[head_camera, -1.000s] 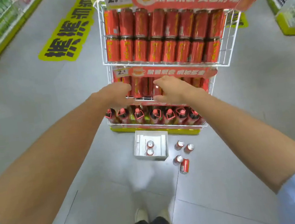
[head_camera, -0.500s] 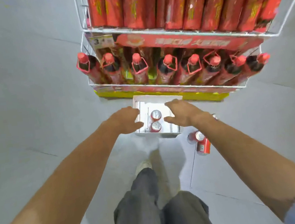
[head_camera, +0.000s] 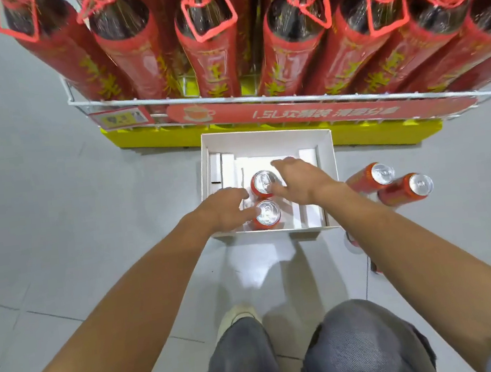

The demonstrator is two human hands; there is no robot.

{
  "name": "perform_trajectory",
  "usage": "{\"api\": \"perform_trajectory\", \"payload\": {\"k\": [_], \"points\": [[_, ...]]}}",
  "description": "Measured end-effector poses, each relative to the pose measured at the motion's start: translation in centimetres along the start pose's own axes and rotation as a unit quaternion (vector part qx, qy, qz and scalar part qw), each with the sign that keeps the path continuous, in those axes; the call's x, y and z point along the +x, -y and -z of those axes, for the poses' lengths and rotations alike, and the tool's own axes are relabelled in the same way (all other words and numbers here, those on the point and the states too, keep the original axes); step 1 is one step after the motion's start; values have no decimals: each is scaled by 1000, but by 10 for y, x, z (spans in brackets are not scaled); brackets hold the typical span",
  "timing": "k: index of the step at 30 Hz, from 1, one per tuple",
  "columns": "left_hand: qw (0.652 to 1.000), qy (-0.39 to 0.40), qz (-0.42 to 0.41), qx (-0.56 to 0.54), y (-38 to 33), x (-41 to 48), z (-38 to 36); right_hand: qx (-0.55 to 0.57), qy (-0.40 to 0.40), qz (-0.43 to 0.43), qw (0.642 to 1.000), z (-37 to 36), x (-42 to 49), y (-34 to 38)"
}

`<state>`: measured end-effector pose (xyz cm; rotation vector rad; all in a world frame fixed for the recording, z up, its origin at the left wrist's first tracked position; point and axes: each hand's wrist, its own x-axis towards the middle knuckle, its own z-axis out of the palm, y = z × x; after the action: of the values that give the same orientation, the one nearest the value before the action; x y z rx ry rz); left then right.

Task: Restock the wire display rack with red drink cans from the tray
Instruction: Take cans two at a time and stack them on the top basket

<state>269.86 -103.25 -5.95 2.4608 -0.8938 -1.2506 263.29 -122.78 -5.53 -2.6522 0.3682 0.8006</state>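
Two upright red aluminium drink cans are seen in the shallow white cardboard tray (head_camera: 325, 157) on the floor. The far can (head_camera: 264, 182) lies at nine o'clock of the spread right hand (head_camera: 299, 180), touching it; the near can (head_camera: 267, 214) at three o'clock of the open left hand (head_camera: 225, 210). Neither is clamped.

The red banner (head_camera: 321, 111) on the rack's front reads "1.5L" — the rest blurred.
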Motion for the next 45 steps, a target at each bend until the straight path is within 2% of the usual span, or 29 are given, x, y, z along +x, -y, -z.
{"api": "perform_trajectory", "payload": {"k": [5, 11, 16, 18, 21, 26, 30, 32, 39, 45], "points": [[998, -16, -33, -60, 4, 22, -23, 25, -10, 26, 999, -18, 16, -15], [979, -98, -42, -174, 9, 40, -29, 87, -51, 55, 993, -23, 33, -26], [940, -178, 38, -290, 7, 50, -31, 216, -83, 36, 972, -24, 39, -30], [917, -174, 62, -353, 5, 50, -33, 236, -91, 34, 967, -25, 41, -33], [889, -129, 62, -435, 3, 46, -36, 262, -87, 37, 960, -27, 45, -34], [907, -128, 30, -400, 17, 50, -42, 286, -72, 57, 954, -28, 49, -29], [879, -137, 26, -457, 16, 50, -40, 309, -40, 73, 947, -33, 46, -36], [875, -134, 21, -466, 16, 52, -39, 287, -34, 82, 954, -36, 45, -39], [893, -162, 4, -419, 8, 44, -24, 272, -102, 94, 952, -21, 34, -36], [890, -160, -24, -426, -53, -26, 63, 362, -167, 92, 913, 78, -45, -21]]}}
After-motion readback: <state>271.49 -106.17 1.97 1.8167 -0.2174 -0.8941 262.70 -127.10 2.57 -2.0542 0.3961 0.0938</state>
